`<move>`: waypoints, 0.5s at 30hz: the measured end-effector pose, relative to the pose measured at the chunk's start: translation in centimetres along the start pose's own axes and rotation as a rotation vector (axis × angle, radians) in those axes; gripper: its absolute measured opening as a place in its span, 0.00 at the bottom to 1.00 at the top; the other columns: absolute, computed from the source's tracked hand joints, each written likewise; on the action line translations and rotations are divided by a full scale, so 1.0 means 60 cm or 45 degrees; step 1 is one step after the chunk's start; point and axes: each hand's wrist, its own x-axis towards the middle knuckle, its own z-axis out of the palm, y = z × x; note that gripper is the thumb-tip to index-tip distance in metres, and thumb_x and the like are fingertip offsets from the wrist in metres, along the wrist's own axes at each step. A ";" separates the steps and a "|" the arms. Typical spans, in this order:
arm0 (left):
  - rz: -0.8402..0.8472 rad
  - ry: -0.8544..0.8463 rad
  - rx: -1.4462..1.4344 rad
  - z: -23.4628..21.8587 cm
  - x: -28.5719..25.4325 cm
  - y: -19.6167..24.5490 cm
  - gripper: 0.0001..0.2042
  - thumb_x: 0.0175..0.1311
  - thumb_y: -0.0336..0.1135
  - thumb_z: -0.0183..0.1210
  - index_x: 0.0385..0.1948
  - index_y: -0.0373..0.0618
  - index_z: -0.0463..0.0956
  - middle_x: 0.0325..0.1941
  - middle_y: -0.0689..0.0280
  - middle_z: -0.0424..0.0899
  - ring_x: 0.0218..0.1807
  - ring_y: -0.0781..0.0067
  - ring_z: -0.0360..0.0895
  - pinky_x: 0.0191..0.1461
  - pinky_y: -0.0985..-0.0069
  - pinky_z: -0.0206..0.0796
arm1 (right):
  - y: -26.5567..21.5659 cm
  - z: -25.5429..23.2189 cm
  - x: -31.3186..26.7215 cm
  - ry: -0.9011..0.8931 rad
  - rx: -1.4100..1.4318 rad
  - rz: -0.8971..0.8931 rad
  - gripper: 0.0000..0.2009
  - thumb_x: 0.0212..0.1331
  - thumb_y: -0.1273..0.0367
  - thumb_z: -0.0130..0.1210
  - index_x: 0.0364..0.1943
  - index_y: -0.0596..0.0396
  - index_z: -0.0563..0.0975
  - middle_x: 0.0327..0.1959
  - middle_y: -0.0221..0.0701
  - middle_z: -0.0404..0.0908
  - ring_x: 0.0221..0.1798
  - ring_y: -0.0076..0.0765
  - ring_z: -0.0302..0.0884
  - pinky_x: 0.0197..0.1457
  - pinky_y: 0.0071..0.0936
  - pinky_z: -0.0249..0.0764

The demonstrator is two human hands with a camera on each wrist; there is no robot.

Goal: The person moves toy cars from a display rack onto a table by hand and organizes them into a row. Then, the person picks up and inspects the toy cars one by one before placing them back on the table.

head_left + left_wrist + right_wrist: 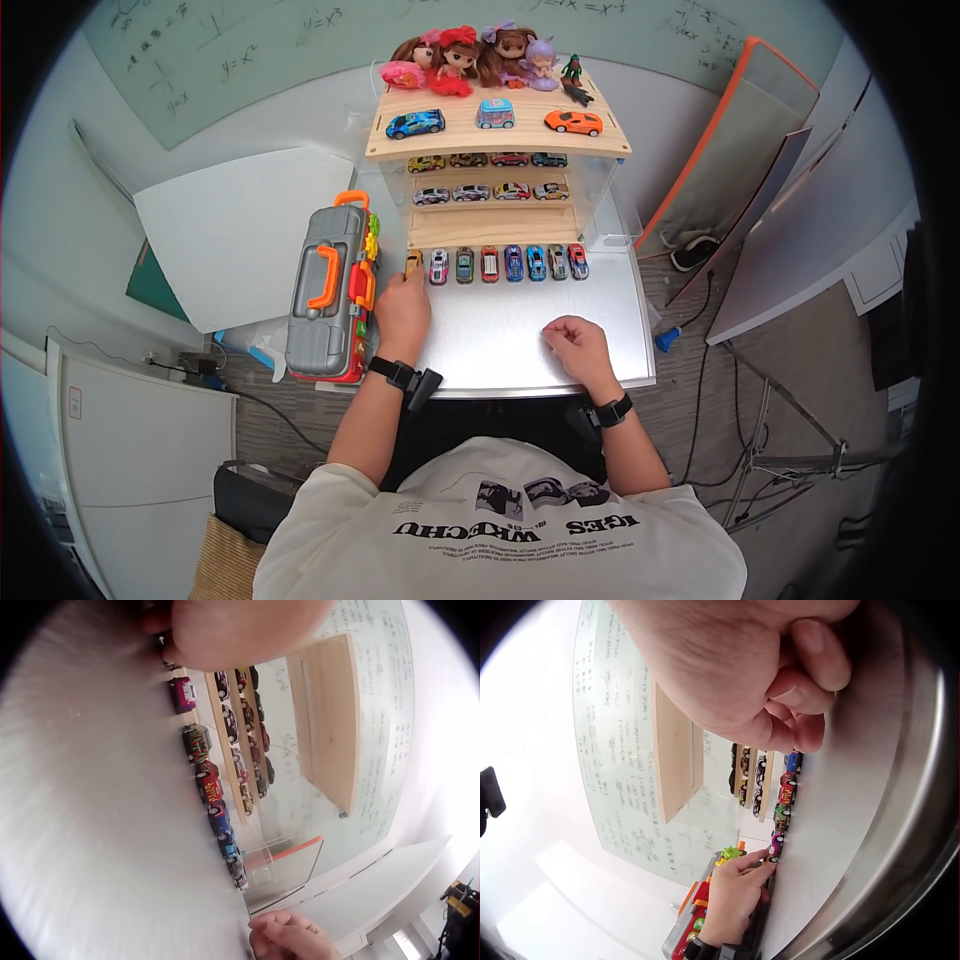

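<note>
Head view shows the left hand (403, 315) pinching a yellow toy car (415, 259) near the worktop's (490, 345) left edge; the right hand (580, 350), fingers loosely curled around nothing, is toward the near right corner. Left wrist view hides the yellow toy car. Right wrist view shows it just beside a pink toy car (776, 841).

Equations (238, 62) on the wall board (300, 55) suggest an office or classroom.

There were eighteen toy cars (490, 265): eight in front, four on each of two shelves (490, 208), two on top. One toy bus (495, 114), four dolls (457, 62) and one toolbox (330, 322) were also there.
</note>
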 end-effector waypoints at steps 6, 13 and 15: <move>0.053 0.065 0.064 -0.008 -0.002 0.017 0.14 0.67 0.31 0.58 0.52 0.49 0.85 0.42 0.52 0.84 0.35 0.46 0.86 0.38 0.54 0.80 | -0.001 -0.001 -0.001 0.009 -0.020 -0.028 0.06 0.63 0.73 0.65 0.38 0.62 0.86 0.28 0.27 0.85 0.30 0.17 0.78 0.37 0.19 0.76; 0.249 -0.075 0.085 -0.010 0.003 0.046 0.14 0.65 0.30 0.58 0.51 0.49 0.85 0.41 0.53 0.84 0.33 0.50 0.87 0.36 0.56 0.80 | 0.001 0.000 0.000 0.010 -0.028 -0.014 0.05 0.63 0.73 0.65 0.38 0.61 0.87 0.28 0.27 0.85 0.30 0.17 0.77 0.37 0.19 0.75; 0.253 -0.093 0.098 -0.008 0.006 0.048 0.13 0.65 0.30 0.57 0.49 0.48 0.84 0.40 0.53 0.83 0.33 0.50 0.87 0.35 0.56 0.80 | 0.002 0.000 -0.001 0.016 -0.011 -0.017 0.05 0.63 0.73 0.65 0.38 0.61 0.87 0.28 0.27 0.85 0.30 0.17 0.77 0.37 0.19 0.75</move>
